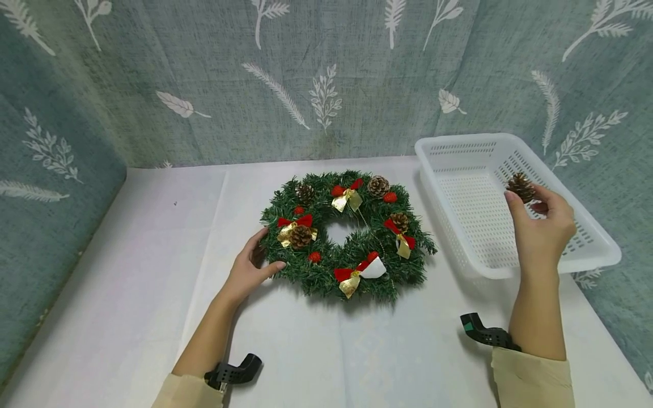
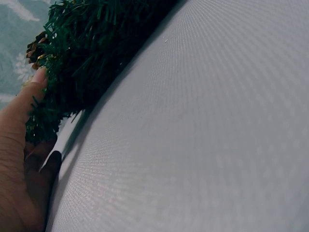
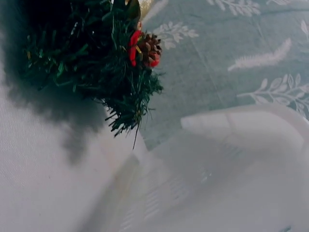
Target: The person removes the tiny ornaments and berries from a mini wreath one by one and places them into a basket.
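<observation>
The single brown pine cone with open, woody scales [image 1: 520, 186] is pinched between the thumb and fingers of the right hand [image 1: 546, 226], held up over the white perforated plastic basket [image 1: 469, 209]. It is likely very light and stiff, with scale tips that give good grip but could chip under a hard squeeze, so a gentle hold around its widest part should serve best. The round green wreath of artificial needles [image 1: 357, 249] lies on the white-covered tabletop [image 1: 163, 238], left of the basket and apart from it. The left hand [image 1: 250, 269] holds its left edge, thumb on the upper side and fingers around the outer side. The wreath probably weighs little too; its bristly needles look soft and springy, so a hold through to the dense ring underneath would be firmer than one on the loose tips, and its trimmings, likely only lightly fixed, are poor places to pull. It is bushy and dark green around an open centre, dressed with red and gold fabric bows [image 1: 349, 195], one of them showing a white loop, as well as small brown attached cones [image 1: 378, 186] and rough red berry-like balls [image 1: 314, 256].
</observation>
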A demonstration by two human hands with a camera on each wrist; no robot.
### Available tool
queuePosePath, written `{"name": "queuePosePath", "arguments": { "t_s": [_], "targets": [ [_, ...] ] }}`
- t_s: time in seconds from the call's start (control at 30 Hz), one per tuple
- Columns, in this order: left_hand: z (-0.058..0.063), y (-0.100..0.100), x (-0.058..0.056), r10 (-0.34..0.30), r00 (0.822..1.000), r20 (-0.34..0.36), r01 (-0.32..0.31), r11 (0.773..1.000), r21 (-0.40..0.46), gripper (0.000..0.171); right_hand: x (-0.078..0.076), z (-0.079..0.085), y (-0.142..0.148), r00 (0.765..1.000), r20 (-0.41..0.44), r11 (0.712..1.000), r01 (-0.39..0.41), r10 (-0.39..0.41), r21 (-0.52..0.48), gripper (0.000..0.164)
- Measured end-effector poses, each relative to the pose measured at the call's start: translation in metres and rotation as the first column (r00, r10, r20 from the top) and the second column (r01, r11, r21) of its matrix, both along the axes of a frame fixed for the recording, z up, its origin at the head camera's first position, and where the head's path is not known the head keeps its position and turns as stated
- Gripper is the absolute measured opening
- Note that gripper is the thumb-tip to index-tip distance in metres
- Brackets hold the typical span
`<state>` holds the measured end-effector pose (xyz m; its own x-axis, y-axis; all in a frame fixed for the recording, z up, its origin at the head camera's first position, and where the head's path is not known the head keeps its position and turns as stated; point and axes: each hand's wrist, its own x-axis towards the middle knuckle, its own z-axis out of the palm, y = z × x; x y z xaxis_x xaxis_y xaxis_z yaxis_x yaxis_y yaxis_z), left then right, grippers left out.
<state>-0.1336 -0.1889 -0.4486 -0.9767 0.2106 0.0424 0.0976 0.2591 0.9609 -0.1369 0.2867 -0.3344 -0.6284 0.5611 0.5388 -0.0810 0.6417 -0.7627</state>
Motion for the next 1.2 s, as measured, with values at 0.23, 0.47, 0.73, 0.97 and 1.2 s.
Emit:
{"name": "queuePosePath", "arguments": {
  "t_s": [0.23, 0.47, 0.73, 0.97, 1.2],
  "targets": [
    [-0.0006, 0.0003, -0.0001, -0.002, 1.0, -0.002, 0.002, 1.0, 0.001, 0.085, -0.0035, -0.0041, 0.0053, 0.995, 0.095, 0.998, 0.045, -0.04, -0.051, 0.051],
    [-0.0009, 0.0006, 0.0001, -0.004, 1.0, -0.005, 0.004, 1.0, 0.004, 0.085, -0.0047, -0.0055, 0.0056, 0.988, 0.149, 0.996, 0.051, -0.039, -0.074, 0.057],
    [-0.0002, 0.0007, 0.0005, -0.009, 1.0, -0.003, 0.009, 1.0, 0.011, 0.085, -0.0041, -0.0034, 0.0063, 0.986, 0.165, 0.992, 0.047, -0.028, -0.115, 0.058],
    [-0.0002, 0.0002, 0.0001, -0.009, 1.0, -0.003, 0.009, 1.0, 0.008, 0.085, -0.0041, -0.003, 0.0058, 0.991, 0.13, 0.993, 0.039, -0.024, -0.114, 0.056],
    [-0.001, -0.0008, -0.0001, -0.005, 1.0, -0.002, 0.005, 1.0, -0.001, 0.084, -0.0049, -0.0034, 0.0039, 0.996, 0.084, 0.994, 0.033, -0.024, -0.108, 0.053]
  ]
}}
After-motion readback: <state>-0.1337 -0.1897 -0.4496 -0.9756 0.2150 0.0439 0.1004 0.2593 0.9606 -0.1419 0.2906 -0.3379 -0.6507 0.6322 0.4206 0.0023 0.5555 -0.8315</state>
